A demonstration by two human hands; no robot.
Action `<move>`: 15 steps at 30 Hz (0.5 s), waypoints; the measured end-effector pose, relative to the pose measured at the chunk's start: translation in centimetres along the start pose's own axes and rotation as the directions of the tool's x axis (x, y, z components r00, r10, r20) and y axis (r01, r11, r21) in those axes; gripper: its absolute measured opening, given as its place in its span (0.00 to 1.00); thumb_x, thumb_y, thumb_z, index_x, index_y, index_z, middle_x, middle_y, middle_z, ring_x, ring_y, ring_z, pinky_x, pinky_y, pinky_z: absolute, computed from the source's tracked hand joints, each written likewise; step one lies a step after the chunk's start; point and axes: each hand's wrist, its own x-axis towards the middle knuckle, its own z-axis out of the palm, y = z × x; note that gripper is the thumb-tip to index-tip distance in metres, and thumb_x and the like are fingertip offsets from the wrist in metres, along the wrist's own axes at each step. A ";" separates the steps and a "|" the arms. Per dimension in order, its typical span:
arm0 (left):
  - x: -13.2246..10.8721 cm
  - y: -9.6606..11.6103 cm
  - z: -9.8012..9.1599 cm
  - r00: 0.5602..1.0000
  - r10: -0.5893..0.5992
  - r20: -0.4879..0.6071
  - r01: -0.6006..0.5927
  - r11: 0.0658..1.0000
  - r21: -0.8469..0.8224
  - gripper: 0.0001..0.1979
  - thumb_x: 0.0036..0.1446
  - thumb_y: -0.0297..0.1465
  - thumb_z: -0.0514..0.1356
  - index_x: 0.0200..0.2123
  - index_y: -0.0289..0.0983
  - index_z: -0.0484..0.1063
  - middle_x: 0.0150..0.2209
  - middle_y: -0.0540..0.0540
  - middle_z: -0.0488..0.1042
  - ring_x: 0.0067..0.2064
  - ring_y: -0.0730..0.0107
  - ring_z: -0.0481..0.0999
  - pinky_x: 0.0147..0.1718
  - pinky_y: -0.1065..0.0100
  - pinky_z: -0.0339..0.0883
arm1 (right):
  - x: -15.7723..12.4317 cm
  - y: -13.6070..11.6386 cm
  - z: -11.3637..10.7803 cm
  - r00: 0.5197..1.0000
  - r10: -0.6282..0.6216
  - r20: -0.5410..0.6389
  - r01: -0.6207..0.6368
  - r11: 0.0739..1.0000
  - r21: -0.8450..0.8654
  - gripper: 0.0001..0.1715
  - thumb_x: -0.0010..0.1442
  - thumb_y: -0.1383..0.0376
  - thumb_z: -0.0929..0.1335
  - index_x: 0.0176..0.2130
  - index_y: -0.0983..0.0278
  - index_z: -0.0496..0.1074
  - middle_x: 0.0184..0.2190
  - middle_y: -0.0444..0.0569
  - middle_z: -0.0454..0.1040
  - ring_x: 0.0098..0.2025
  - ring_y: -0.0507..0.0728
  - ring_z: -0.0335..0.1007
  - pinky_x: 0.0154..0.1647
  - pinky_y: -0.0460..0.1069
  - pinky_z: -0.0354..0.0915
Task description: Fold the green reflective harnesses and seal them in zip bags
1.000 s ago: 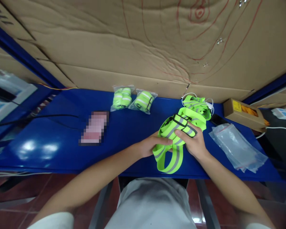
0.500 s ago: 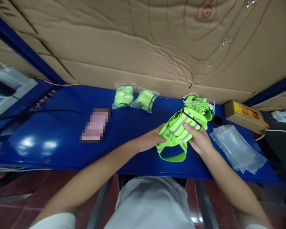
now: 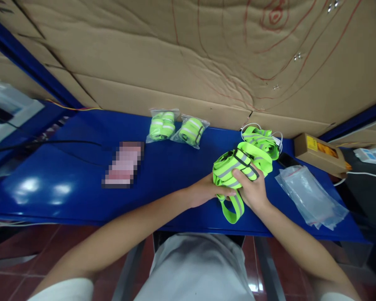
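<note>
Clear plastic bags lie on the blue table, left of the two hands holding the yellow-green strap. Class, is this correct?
Not quite: in the head view, the clear plastic bags lie right of both the left hand and right hand. They are on the blue table, and both hands hold the yellow-green strap.

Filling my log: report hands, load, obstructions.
Left hand, right hand gripping lime grey-striped fabric strap bundle. Loop hanging below. More lime strap behind; no obstruction seen.
</note>
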 end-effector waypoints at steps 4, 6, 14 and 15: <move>-0.1 0.1 -0.3 0.998 -0.023 0.051 0.019 0.996 0.087 0.15 0.42 0.29 0.75 0.35 0.34 0.80 0.32 0.45 0.80 0.33 0.65 0.79 0.36 0.63 0.73 | 0.0 -0.8 -0.9 0.985 -0.159 0.072 0.172 0.951 -0.258 0.18 0.54 0.54 0.78 0.41 0.60 0.80 0.33 0.47 0.81 0.40 0.64 0.79 0.42 0.56 0.77; -0.3 0.5 -0.4 0.992 -0.042 0.120 0.029 0.994 0.109 0.10 0.46 0.31 0.73 0.31 0.33 0.79 0.30 0.46 0.77 0.31 0.66 0.78 0.34 0.64 0.73 | 0.2 -1.5 -1.5 0.961 -0.251 0.114 0.275 0.900 -0.338 0.18 0.54 0.56 0.78 0.43 0.60 0.81 0.35 0.46 0.82 0.41 0.64 0.79 0.44 0.56 0.77; -0.7 0.9 -0.3 0.992 0.013 0.128 -0.020 0.998 0.058 0.10 0.47 0.32 0.73 0.31 0.33 0.80 0.30 0.45 0.78 0.30 0.69 0.76 0.33 0.66 0.69 | 0.3 -2.2 -2.4 0.834 -0.413 0.365 0.544 0.723 -0.425 0.25 0.62 0.59 0.73 0.58 0.55 0.76 0.55 0.48 0.79 0.56 0.67 0.77 0.60 0.59 0.72; -0.9 1.0 -0.1 0.992 0.031 0.124 -0.034 0.999 0.022 0.11 0.45 0.31 0.75 0.31 0.33 0.80 0.30 0.45 0.79 0.31 0.68 0.76 0.35 0.65 0.70 | 0.4 -2.3 -2.4 0.782 -0.425 0.456 0.605 0.693 -0.391 0.26 0.64 0.59 0.72 0.60 0.54 0.75 0.58 0.48 0.77 0.60 0.66 0.74 0.64 0.60 0.69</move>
